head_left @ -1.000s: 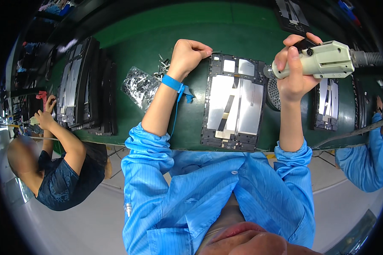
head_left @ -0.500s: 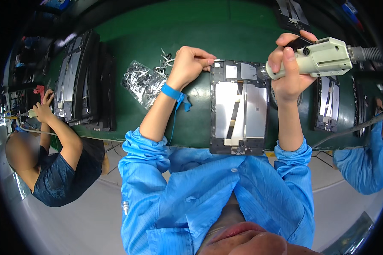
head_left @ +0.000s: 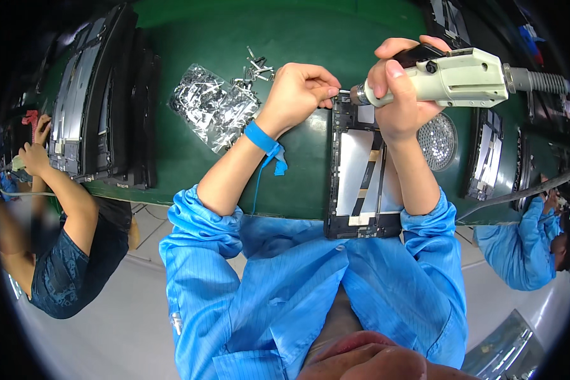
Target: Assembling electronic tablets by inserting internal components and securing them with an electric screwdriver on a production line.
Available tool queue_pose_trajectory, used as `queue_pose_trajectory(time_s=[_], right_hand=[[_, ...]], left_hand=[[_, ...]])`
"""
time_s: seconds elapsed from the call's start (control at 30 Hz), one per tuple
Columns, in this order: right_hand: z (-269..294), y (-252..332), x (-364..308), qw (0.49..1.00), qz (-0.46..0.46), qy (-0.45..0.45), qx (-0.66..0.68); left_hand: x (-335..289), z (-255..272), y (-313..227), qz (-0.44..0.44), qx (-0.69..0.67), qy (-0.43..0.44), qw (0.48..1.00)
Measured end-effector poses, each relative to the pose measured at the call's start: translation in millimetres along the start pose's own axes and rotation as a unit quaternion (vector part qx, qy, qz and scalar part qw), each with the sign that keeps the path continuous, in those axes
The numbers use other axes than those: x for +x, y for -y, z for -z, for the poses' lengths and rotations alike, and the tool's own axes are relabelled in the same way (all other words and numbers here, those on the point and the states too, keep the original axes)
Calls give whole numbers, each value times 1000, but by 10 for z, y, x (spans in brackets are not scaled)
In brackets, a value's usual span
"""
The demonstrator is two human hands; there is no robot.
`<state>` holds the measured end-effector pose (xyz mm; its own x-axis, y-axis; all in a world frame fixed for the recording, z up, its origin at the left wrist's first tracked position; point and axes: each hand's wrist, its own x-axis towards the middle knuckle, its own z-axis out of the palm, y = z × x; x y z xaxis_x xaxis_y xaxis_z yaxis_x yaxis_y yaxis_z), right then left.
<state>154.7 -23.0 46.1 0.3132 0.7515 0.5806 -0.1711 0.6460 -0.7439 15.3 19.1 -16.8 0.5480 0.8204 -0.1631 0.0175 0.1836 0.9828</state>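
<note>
The tablet-shaped panel (head_left: 351, 180), black-framed with silver plates, lies lengthwise before the person in the blue jacket (head_left: 297, 272), its near end reaching past the near edge of the counter (head_left: 285, 190). Over its far end both hands are busy. The left hand (head_left: 301, 95), a blue strap (head_left: 258, 134) about its wrist, has thumb and fingers pinched narrow at the panel's far left corner; I can't tell what, if anything, sits between the tips. The right hand (head_left: 402, 111) is wrapped firmly around a cream power tool (head_left: 472, 82) (a chunky thing, its hose running off to the right), its nose pointing left to that same corner, close by the left fingertips.

Right of the panel sits a round dish (head_left: 438, 142) full of small shiny bits, and beyond it, toward the counter's right end, another panel (head_left: 486, 152). Left of the left wrist is a clear bag (head_left: 212, 107) of small silver pieces, with loose pieces (head_left: 258, 66) just past it. Farther left leans a stack of panels (head_left: 85, 101), with a dark-shirted co-worker (head_left: 69, 266) beside it.
</note>
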Motion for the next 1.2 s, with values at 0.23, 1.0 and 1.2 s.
queue_pose_trajectory(time_s=[0.23, 1.0, 1.2], right_hand=[[-24, -130, -36, 1000, -5, -2, -19], [-63, -186, -78, 998, -26, 17, -53], [-113, -216, -80, 995, -9, 49, -92]], left_hand=[[11, 3, -7, 9, -23, -5, 1000], [27, 26, 13, 19, -22, -2, 1000], [17, 17, -11, 24, -17, -6, 1000]])
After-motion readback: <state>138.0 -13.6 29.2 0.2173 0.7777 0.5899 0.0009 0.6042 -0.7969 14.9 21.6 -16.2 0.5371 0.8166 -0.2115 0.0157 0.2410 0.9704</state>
